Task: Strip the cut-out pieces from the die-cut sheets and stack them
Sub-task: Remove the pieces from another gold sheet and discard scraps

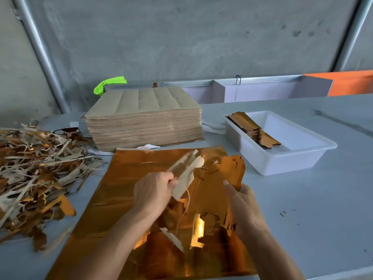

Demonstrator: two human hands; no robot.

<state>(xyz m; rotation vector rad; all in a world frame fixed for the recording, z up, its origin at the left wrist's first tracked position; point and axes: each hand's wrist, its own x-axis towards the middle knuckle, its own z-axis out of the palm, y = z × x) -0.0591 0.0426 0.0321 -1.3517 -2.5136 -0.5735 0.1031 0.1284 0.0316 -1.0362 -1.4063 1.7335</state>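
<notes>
A shiny gold die-cut sheet [125, 178] lies on the table in front of me. My left hand [153, 193] grips a bundle of torn waste strips [187, 174], pale side up, lifted above the sheet. My right hand [244, 203] holds a gold cut-out piece [234, 170] upright at the sheet's right edge. More torn scraps [173, 237] hang and lie on the sheet below my hands. A short stack of stripped gold pieces [252, 128] lies in a white plastic tray [282, 162] to the right.
A tall stack of die-cut sheets [143, 118], brown side up, stands behind the gold sheet. A heap of waste strips [34, 168] covers the table's left side. A green cloth [109, 83] lies behind the stack. The wall runs along the back.
</notes>
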